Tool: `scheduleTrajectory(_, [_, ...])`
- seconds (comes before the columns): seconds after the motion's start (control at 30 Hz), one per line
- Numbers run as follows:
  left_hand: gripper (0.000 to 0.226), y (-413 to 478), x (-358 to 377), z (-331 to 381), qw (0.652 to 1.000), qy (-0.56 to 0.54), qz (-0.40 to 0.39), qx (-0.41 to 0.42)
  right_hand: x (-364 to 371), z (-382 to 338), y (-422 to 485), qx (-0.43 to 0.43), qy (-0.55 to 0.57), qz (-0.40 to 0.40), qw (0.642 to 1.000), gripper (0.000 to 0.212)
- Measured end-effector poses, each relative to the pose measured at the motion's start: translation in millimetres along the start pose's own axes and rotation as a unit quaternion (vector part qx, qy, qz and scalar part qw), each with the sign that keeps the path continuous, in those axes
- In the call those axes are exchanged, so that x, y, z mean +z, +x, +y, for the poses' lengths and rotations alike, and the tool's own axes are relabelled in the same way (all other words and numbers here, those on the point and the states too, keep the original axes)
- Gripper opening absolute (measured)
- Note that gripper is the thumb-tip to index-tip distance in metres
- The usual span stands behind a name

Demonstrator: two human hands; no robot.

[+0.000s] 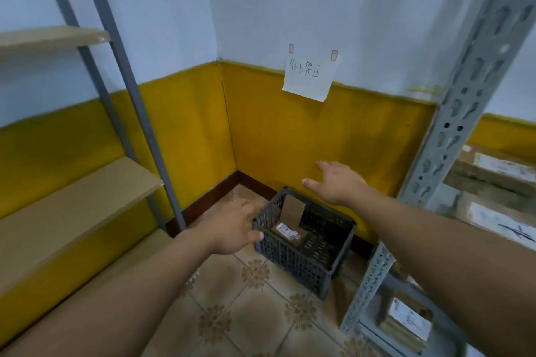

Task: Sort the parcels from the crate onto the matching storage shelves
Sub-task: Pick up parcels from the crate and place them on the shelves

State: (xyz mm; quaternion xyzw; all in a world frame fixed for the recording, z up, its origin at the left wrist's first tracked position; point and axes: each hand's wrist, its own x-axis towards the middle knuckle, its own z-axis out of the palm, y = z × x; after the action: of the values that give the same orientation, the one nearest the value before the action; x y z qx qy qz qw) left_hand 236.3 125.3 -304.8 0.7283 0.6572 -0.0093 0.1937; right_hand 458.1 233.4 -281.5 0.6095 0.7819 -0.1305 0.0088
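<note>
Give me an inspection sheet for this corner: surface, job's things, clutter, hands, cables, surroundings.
Surface: tiled floor.
Job's things: dark crate on the floor, flat parcel and standing parcel inside; wooden shelves at left; metal rack at right holding boxes.
Clutter: nothing seen.
Hands: left hand open by the crate's rim; right hand open above the crate; both hold nothing.
Cables: nothing seen.
Surroundings: handwritten note taped on yellow and white wall.

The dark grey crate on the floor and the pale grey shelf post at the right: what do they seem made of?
The dark grey lattice crate looks like moulded plastic, matt: thin mesh walls, one colour throughout. The pale grey perforated shelf post is probably painted steel angle: punched slots, folded edge.
</note>
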Motion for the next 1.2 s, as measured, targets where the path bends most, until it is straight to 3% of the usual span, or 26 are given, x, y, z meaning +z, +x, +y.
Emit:
scheduleTrajectory(0.33, [0.074,147,-13,-59,0.997,-0.006,-0.061,-0.041,24,18,165,0.029,0.042,-0.083,0.995,0.082])
scheduleTrajectory(0.83, [0.071,420,-3,-190,0.973,0.021,-0.222,0.058,99,33,366,0.209,0.146,-0.135,0.957,0.080])
scheduleTrajectory(0.97, [0.065,486,26,-207,0.964,-0.011,-0.263,0.040,135,44,411,0.234,0.154,-0.155,0.947,0.076])
scheduleTrajectory(1.2, [0.048,594,155,-231,0.958,-0.073,-0.277,0.020,255,94,505,0.222,0.167,-0.190,0.942,0.068])
